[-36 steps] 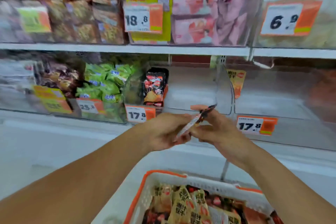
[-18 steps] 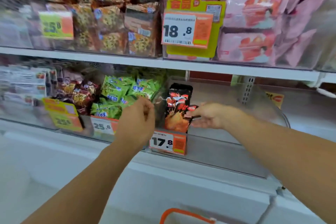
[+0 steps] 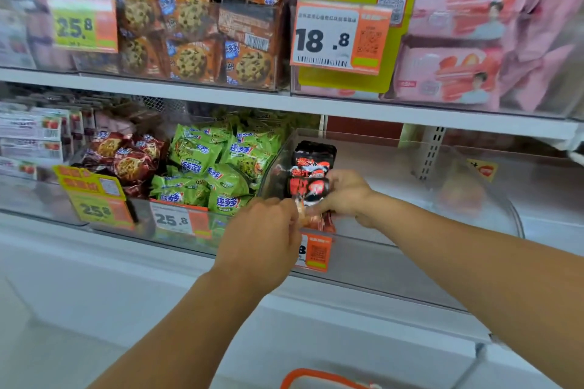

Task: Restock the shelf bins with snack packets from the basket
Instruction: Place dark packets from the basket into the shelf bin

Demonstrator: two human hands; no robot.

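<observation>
A black and red snack packet (image 3: pixel 308 188) stands at the front of a clear shelf bin (image 3: pixel 395 240), in front of other black packets (image 3: pixel 314 155). My right hand (image 3: pixel 343 196) holds its right side, fingers curled on it. My left hand (image 3: pixel 264 240) pinches its lower left corner. Only the orange rim of the basket (image 3: pixel 319 379) shows at the bottom edge.
Green packets (image 3: pixel 215 167) fill the bin to the left, brown ones (image 3: pixel 129 158) further left. Orange price tags (image 3: pixel 180 219) hang on the bin fronts. Cookie packs (image 3: pixel 196 22) and pink packs (image 3: pixel 458 41) sit on the upper shelf. The right part of the bin holds nothing.
Both hands carried a packet from above the basket up to the shelf bin. My left hand has joined the right on the front packet, and the basket has dropped almost out of view.
</observation>
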